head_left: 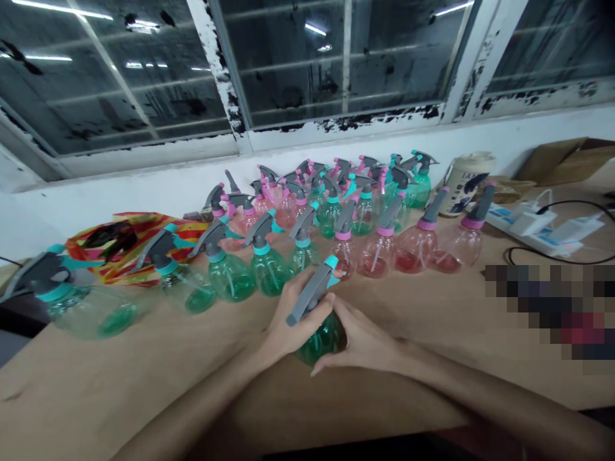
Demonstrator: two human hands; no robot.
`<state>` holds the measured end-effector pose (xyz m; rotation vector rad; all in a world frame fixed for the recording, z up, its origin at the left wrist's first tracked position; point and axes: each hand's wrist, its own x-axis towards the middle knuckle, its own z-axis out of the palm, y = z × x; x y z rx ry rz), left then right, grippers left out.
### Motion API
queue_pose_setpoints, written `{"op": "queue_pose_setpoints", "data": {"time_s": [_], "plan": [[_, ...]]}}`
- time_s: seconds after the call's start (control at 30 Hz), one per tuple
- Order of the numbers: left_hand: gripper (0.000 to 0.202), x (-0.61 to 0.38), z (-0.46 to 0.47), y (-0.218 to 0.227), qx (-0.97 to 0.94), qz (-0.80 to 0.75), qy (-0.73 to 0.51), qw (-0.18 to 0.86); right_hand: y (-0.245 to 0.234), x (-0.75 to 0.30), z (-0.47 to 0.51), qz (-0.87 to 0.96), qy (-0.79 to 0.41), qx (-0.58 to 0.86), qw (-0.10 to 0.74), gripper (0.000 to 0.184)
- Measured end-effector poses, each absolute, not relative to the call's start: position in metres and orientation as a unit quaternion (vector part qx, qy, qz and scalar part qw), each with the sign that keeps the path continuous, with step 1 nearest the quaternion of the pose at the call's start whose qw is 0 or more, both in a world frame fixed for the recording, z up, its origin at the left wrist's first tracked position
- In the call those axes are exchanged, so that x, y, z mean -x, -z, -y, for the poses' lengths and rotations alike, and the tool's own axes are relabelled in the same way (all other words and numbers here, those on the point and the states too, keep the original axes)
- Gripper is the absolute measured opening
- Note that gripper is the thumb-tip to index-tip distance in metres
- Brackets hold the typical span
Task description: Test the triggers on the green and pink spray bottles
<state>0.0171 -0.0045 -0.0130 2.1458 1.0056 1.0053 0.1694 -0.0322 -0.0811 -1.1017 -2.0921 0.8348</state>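
Between my two hands, near the front of the table, is a green spray bottle (321, 342) with a grey trigger head and a teal nozzle. The fingers of my left hand (294, 310) wrap round its neck, just under the trigger. Lower down, my right hand (362, 339) curves round the side of the bottle's body, thumb toward the front. Right behind them stands a row of similar bottles, among them a green one (269, 272) and a pink one (375, 256).
More pink and green spray bottles crowd the back by the wall. At left lies a red-and-yellow striped bag (144, 224). To the right are a printed cup (465, 186), a power strip (528, 227) with chargers and black cable, and a cardboard box (567, 160).
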Motion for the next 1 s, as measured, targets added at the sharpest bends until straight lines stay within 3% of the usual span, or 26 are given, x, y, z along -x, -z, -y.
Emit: {"op": "queue_pose_setpoints", "data": {"time_s": [0.2, 0.37, 0.67, 1.0], "plan": [[0.008, -0.017, 0.001, 0.008, -0.794, -0.394, -0.364, 0.288, 0.093, -0.195, 0.026, 0.836, -0.248, 0.417, 0.257, 0.108], [0.003, -0.015, -0.008, 0.005, -0.796, -0.411, -0.358, 0.264, 0.101, -0.222, 0.016, 0.865, -0.191, 0.416, 0.207, 0.099], [0.005, -0.015, -0.007, -0.003, -0.804, -0.426, -0.341, 0.234, 0.106, -0.224, 0.008, 0.879, -0.144, 0.405, 0.206, 0.068], [0.007, -0.017, -0.008, 0.003, -0.786, -0.427, -0.374, 0.244, 0.11, -0.221, 0.008, 0.873, -0.136, 0.41, 0.225, 0.065]]}}
